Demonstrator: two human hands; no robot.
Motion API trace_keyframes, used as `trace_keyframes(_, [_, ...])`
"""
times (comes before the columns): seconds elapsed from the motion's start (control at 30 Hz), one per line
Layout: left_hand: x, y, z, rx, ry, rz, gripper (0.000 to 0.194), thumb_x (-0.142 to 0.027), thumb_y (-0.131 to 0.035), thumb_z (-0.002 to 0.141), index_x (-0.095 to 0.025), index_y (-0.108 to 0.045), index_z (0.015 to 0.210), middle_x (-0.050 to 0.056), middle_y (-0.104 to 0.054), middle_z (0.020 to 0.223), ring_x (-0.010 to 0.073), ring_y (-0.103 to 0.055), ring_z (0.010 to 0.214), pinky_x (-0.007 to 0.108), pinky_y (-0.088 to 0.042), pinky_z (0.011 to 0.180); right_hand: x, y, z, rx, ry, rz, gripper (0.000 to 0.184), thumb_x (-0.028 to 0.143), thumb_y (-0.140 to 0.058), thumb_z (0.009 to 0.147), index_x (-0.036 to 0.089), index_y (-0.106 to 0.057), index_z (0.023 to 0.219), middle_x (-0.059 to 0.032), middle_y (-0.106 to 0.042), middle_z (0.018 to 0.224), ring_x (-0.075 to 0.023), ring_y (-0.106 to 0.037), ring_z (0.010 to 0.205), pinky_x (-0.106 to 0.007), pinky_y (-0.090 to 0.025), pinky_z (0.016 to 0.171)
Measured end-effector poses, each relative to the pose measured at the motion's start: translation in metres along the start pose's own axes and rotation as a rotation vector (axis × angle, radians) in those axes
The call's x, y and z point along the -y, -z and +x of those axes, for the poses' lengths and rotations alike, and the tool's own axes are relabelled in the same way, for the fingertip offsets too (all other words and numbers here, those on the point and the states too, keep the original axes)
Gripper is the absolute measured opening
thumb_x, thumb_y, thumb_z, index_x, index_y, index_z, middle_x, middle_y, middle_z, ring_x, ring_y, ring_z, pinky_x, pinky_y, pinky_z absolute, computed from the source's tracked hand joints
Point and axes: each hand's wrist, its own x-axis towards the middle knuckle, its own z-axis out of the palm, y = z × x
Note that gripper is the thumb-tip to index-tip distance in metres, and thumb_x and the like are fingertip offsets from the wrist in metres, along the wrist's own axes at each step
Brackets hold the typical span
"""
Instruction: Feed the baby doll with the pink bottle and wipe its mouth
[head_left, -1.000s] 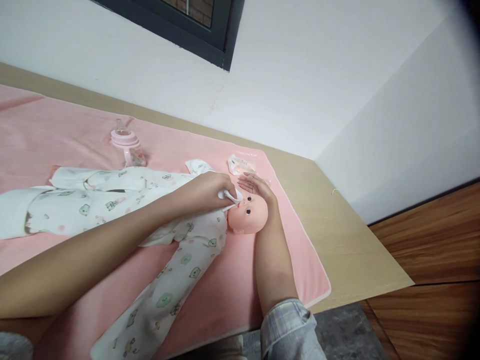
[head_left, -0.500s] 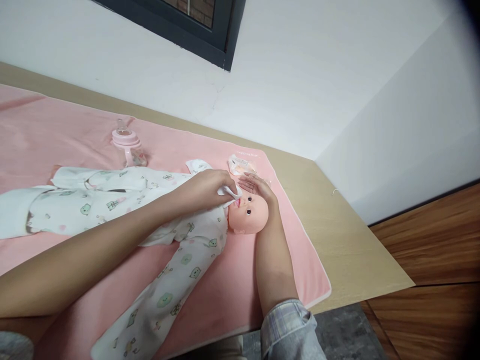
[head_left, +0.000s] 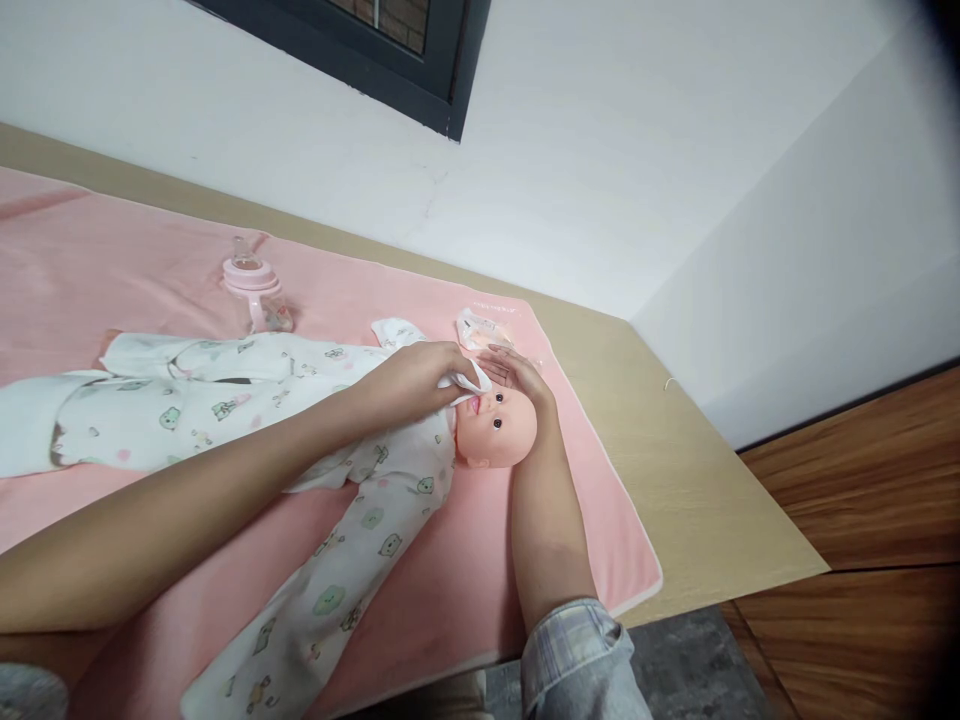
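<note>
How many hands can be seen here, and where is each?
2. The left hand grips a white cloth at the doll's head; the right hand is at that head's far side. The doll's own hands don't show and may be hidden.

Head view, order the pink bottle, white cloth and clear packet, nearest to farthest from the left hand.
1. White cloth: held in the left hand.
2. Clear packet: just beyond the right hand.
3. Pink bottle: farther left on the blanket.

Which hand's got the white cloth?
The left hand: it pinches the white cloth by the doll's mouth. The right hand is open beside the doll's head, no cloth in it.
</note>
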Motion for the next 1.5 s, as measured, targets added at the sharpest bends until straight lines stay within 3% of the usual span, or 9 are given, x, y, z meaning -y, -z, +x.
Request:
trace_keyframes(0.4, [-0.004,0.005,0.001,-0.038,-0.03,-0.067,0.022,-0.015,-0.054,0.083,-0.021,-0.073,0.092,0.001,-0.071,0.1,0.0206,-0.064,0.093,0.029,-0.046,0.081,-0.003,0.006,0.005,0.034,-0.018,0.014,0.027,0.03,-0.068,0.081,0.023,-0.062,0.107,-0.0051,-0.07,0.114,-0.0226,-0.066,0.11,-0.044,-0.05,0.105])
trace_keyframes(0.67, [-0.016,0.003,0.0,0.038,-0.019,-0.076,0.029,-0.01,-0.052,0.078,-0.021,-0.075,0.091,-0.001,-0.07,0.097,0.0188,-0.065,0.09,0.027,-0.046,0.077,0.0,0.0,0.002,0.012,0.014,0.001,0.031,0.028,-0.072,0.078,0.021,-0.061,0.106,-0.0053,-0.073,0.105,-0.0194,-0.068,0.104,-0.037,-0.051,0.104])
trace_keyframes(0.83, [-0.015,0.001,0.0,0.021,-0.023,-0.074,0.032,-0.007,-0.051,0.075,-0.021,-0.075,0.091,-0.001,-0.07,0.097,0.0185,-0.065,0.09,0.026,-0.046,0.076,-0.001,0.002,0.003,0.014,0.007,0.011,0.03,0.026,-0.07,0.079,0.02,-0.062,0.106,-0.0049,-0.073,0.105,-0.0183,-0.069,0.101,-0.035,-0.051,0.103])
trace_keyframes(1.2, [-0.009,-0.003,0.002,-0.03,-0.026,-0.08,0.025,-0.017,-0.052,0.082,-0.02,-0.075,0.093,0.001,-0.069,0.098,0.0207,-0.065,0.092,0.029,-0.046,0.078,0.006,-0.008,-0.004,-0.01,0.009,-0.009,0.03,0.032,-0.074,0.074,0.023,-0.062,0.1,-0.0029,-0.072,0.104,-0.0204,-0.066,0.107,-0.039,-0.053,0.1])
trace_keyframes(1.5, [0.004,0.003,0.002,-0.107,-0.022,-0.084,0.02,-0.025,-0.056,0.085,-0.024,-0.074,0.094,0.0,-0.07,0.098,0.0209,-0.064,0.093,0.031,-0.046,0.081,0.006,0.002,0.0,0.024,0.017,-0.021,0.033,0.032,-0.072,0.077,0.023,-0.063,0.107,-0.0043,-0.071,0.111,-0.02,-0.067,0.105,-0.041,-0.05,0.103])
